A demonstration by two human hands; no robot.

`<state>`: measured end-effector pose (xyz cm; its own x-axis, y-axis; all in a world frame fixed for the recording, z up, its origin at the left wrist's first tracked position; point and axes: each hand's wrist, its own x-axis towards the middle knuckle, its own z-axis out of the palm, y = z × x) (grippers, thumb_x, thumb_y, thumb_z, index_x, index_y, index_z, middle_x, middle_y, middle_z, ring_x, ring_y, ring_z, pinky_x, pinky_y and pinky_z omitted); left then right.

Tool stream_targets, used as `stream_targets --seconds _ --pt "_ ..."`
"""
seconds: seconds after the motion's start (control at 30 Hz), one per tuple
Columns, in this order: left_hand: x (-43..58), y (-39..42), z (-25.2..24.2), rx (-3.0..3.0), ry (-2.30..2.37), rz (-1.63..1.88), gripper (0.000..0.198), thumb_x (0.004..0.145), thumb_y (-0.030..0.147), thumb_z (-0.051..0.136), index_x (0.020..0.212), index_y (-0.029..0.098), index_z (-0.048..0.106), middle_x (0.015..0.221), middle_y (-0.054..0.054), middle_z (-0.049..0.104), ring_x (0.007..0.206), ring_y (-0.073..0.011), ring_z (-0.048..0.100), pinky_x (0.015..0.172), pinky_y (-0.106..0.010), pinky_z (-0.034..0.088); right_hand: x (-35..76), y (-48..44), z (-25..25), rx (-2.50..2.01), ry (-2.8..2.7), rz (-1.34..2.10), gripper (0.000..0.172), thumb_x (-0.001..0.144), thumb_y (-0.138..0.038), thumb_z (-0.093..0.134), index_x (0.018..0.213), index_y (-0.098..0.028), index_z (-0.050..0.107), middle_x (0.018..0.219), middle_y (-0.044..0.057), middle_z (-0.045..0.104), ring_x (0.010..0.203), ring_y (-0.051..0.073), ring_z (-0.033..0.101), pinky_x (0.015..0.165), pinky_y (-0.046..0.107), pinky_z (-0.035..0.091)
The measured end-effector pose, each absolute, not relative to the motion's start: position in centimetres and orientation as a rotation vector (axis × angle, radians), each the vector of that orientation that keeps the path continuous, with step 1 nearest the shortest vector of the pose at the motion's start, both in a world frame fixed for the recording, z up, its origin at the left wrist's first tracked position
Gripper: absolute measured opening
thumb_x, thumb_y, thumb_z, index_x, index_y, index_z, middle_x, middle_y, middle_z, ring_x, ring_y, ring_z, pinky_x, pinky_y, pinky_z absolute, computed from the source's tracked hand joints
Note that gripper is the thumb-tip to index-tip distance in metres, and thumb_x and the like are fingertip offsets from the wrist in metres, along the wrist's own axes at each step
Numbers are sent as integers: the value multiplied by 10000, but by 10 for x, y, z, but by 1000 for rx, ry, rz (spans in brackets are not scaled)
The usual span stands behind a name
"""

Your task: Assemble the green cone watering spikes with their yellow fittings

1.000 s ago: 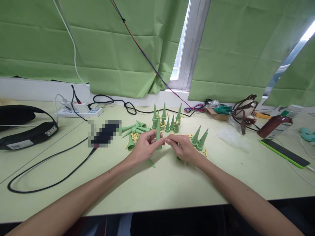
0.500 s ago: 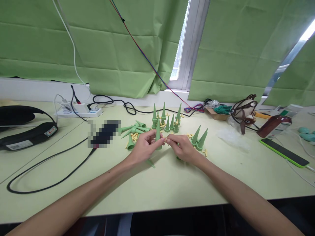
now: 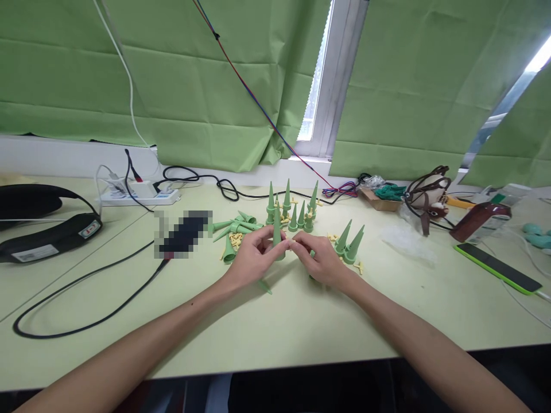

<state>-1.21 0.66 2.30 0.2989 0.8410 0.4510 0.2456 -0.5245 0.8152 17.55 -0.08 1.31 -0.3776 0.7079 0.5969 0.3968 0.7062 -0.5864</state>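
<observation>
My left hand is closed around a green plastic watering spike, held upright with its point up. My right hand pinches close to the spike's right side, fingertips meeting those of the left; whatever is between them is too small and covered to make out. Behind my hands, several green spikes stand upright with yellow T-shaped valves among them. Two more upright spikes are beyond my right hand, with a loose yellow valve beside them. Loose spikes lie in a pile at the left.
A pixelated dark device with a black cable lies at left. A power strip and a black case are farther left. On the right are a green-edged phone, a brown bottle, clear plastic wrap and a cardboard box.
Both hands stay nearly in place, with the spike still in my left hand. My right fingertips have shifted only slightly beside the spike.
</observation>
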Motion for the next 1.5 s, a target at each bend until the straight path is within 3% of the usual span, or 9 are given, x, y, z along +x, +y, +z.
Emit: stream_targets --seconds 0.13,0.3,0.53,0.7,0.97,1.5 --pt "-12 6 22 2064 953 1290 191 862 373 663 883 185 636 562 58 429 491 -73 322 446 -207 270 177 -2 14 -836 -2011 458 243 1008 -322 415 819 -200 507 638 -37 452 559 109 389 567 243 322" --pt "-11 5 21 2377 796 1530 53 868 221 655 906 183 659 889 -34 659 539 -63 431 490 -207 385 178 -2 14 -831 -2004 489 233 1021 -295 362 883 -202 524 623 -34 476 560 120 429 588 250 359" --pt "-13 5 17 2695 571 1728 300 797 -7 607 1012 199 645 931 -50 680 733 -106 618 523 -177 433 178 -3 14 -815 -1992 486 222 1024 -296 361 899 -205 520 611 -39 486 556 119 448 604 250 377" --pt "-12 3 17 2656 576 1735 319 774 -32 622 991 201 647 920 -41 694 734 -105 628 484 -168 411 177 -4 14 -820 -1992 482 220 1019 -294 366 896 -205 524 599 -40 480 548 120 448 592 249 375" --pt "-10 -1 19 2550 637 1718 174 829 71 634 930 208 669 863 -21 712 551 -67 540 435 -187 373 178 -4 13 -810 -1990 486 226 1018 -301 364 882 -207 518 592 -38 476 542 121 445 579 250 375" --pt "-10 -3 19 2627 646 1737 153 832 82 619 919 202 653 843 -25 724 506 -63 513 442 -195 360 177 -5 13 -806 -1987 500 271 1023 -330 360 815 -213 488 583 -34 457 525 119 414 552 246 353"
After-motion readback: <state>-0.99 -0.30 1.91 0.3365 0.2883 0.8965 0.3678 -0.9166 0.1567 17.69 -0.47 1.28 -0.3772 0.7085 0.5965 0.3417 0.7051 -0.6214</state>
